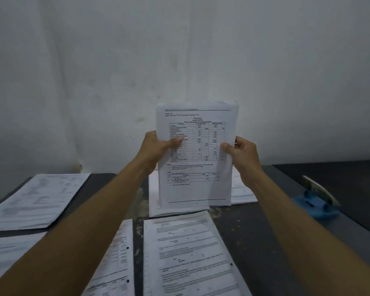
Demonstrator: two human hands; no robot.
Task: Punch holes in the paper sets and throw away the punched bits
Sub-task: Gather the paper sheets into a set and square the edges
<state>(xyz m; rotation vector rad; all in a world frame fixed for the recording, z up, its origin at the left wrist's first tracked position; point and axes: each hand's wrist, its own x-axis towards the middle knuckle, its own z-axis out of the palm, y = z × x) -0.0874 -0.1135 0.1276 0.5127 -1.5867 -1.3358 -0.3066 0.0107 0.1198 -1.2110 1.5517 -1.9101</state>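
I hold a set of printed sheets (198, 189) upright above the dark table (265, 231), its printed tables facing me. My left hand (158, 149) grips its left edge, thumb across the front. My right hand (241, 154) grips the right edge, thumb on the front. A blue hole punch (317, 200) with a pale lever sits on the table at the right, well apart from both hands. Two paper sets lie in front of me: one (192, 257) with a hole near its right edge, one (113, 263) with holes along its right edge.
Another paper stack (241, 189) lies flat behind the held set. More sheets (36, 199) lie at the left, with a further sheet (6, 253) below them. A white wall (179, 50) rises behind the table. A darker raised surface (340, 178) lies at the far right.
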